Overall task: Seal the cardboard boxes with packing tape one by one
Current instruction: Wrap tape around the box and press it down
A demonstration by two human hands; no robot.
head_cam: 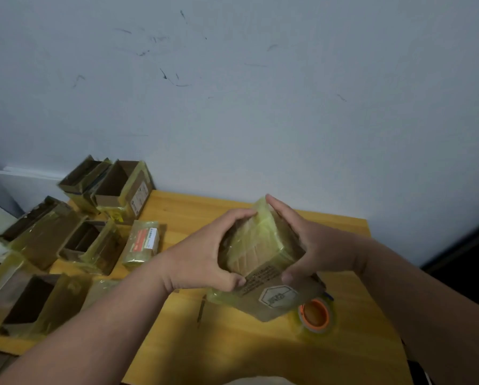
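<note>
Head view: both hands' fingers (pixel 249 215) clasp a yellowish-taped, printed cardboard box (pixel 263 262).

Just a yellow wooden surface (pixel 249 354) here. Scuffed blue-grey wall (pixel 260 93) right behind it. White board (pixel 27 184) leans at the surface's far-left end.

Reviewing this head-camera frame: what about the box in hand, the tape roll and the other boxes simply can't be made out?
- Held box: its sides are covered by the left hand and right hand.
- Held box's printed text: too small and blurred to read.
- Tape roll: partly behind the held box; loose end not visible.
- Left boxes: motion-blurred, some cut by the frame edge.
</note>
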